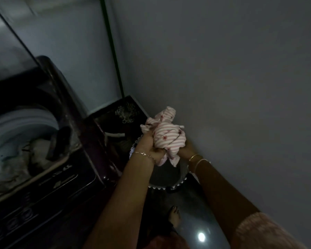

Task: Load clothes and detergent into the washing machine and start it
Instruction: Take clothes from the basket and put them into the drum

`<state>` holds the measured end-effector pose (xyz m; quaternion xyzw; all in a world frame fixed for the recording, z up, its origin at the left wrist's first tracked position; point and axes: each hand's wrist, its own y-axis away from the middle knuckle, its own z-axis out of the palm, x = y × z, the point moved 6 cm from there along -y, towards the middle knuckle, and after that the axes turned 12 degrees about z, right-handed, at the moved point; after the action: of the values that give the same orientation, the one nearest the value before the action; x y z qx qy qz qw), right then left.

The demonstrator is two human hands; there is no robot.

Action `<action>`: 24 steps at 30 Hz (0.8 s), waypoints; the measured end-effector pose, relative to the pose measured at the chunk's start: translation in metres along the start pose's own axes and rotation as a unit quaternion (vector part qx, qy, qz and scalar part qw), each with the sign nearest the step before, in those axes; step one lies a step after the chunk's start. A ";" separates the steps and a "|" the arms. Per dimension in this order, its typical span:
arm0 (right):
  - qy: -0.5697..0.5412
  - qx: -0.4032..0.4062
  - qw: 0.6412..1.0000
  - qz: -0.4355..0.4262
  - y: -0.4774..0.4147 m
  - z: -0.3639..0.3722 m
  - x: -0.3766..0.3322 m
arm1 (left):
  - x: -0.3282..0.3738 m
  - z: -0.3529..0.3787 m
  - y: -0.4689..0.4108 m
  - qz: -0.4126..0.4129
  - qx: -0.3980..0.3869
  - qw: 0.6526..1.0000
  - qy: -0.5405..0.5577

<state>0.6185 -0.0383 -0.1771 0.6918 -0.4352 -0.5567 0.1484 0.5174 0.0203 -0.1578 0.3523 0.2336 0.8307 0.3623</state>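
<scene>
A bunched pink-and-white striped garment (166,135) is held up in front of me, above a grey laundry basket (166,174) with a white scalloped rim. My left hand (149,147) grips its left side, fingers curled into the cloth. My right hand (186,148) holds its right side from underneath, mostly hidden behind the fabric. To the left stands the dark top-loading washing machine (61,177) with its lid raised. Light-coloured clothes (25,159) lie in its drum (25,123). No detergent is visible.
A grey wall fills the right side, close to my right arm. A green pole (113,56) runs down the corner. Behind the basket, a dark low unit (118,115) sits against the wall. My foot (174,216) stands on the shiny floor below.
</scene>
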 end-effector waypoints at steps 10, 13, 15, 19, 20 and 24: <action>-0.407 -0.176 0.895 -0.038 0.100 -0.032 -0.064 | 0.051 0.022 0.103 0.090 -0.054 0.994 -0.028; -0.426 -0.194 0.881 -0.067 0.121 -0.043 -0.084 | 0.055 0.018 0.122 0.116 -0.039 0.989 -0.080; -0.403 -0.194 0.890 -0.084 0.138 -0.049 -0.095 | 0.054 0.021 0.138 0.122 -0.045 0.981 -0.146; -0.408 -0.186 0.890 -0.086 0.159 -0.062 -0.113 | 0.056 0.028 0.166 0.186 0.008 0.931 -0.313; -0.419 -0.190 0.883 -0.093 0.165 -0.065 -0.117 | 0.058 0.028 0.171 0.220 0.034 0.916 -0.335; -0.451 -0.217 0.860 -0.100 0.191 -0.069 -0.131 | 0.054 0.042 0.199 0.291 -0.043 0.904 -0.308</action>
<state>0.5971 -0.0669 0.0620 0.3552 -0.2512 -0.9000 0.0252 0.4356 -0.0577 0.0198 0.6272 -0.0392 0.7584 0.1730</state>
